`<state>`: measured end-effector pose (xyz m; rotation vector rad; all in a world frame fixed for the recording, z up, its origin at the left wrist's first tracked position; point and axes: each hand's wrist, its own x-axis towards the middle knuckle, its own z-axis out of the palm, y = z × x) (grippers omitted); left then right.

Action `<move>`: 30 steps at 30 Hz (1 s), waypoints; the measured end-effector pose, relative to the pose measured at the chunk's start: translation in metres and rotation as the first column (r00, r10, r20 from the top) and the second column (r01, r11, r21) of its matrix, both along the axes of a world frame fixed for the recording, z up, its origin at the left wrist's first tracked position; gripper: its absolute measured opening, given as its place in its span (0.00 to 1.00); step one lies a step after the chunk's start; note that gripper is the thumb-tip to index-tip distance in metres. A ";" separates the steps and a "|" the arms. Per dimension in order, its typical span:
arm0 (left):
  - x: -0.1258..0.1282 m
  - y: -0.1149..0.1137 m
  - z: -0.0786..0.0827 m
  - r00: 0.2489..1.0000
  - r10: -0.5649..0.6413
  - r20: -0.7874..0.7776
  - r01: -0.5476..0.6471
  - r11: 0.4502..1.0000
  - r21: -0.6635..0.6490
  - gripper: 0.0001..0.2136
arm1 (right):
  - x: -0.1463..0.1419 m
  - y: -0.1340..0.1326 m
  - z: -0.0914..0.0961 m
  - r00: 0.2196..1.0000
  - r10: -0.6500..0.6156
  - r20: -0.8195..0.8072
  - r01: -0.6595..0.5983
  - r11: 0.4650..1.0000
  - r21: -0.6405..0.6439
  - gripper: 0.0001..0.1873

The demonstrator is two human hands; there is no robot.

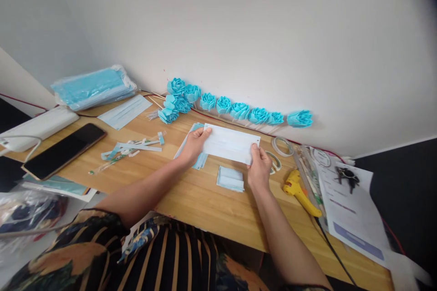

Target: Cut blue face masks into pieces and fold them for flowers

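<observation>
A flat white face mask (232, 143), with no ear loops showing, is stretched level above the table. My left hand (194, 145) pinches its left edge, thumb on top. At the right edge my right hand (259, 166) grips it the same way. Beneath and behind my left hand lie blue-and-white mask pieces (201, 161), partly hidden. A small stack of folded pale blue pieces (230, 178) rests on the table just below the held mask. Blue paper-like flowers (239, 110) on thin sticks stand in a row along the wall.
Left are a pack of blue masks (95, 86), a loose mask (125, 111), a phone (64, 151), a white power strip (39, 128) and cut strips (133, 148). Right are tape rolls (282, 146), a yellow glue gun (300, 192), papers (351, 209) and keys (347, 177).
</observation>
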<state>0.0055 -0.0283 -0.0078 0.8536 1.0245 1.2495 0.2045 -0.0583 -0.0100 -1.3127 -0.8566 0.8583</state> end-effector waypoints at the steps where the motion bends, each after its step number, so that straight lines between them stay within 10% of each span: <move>1: 0.000 0.000 0.000 1.000 0.007 0.011 -0.008 1.000 0.005 0.19 | 0.000 0.000 0.000 1.000 -0.002 0.001 0.002 1.000 0.004 0.29; 30: 0.002 -0.001 0.000 1.000 0.027 0.014 -0.028 0.999 0.046 0.25 | 0.001 0.000 0.002 1.000 -0.013 -0.008 0.013 1.000 0.021 0.29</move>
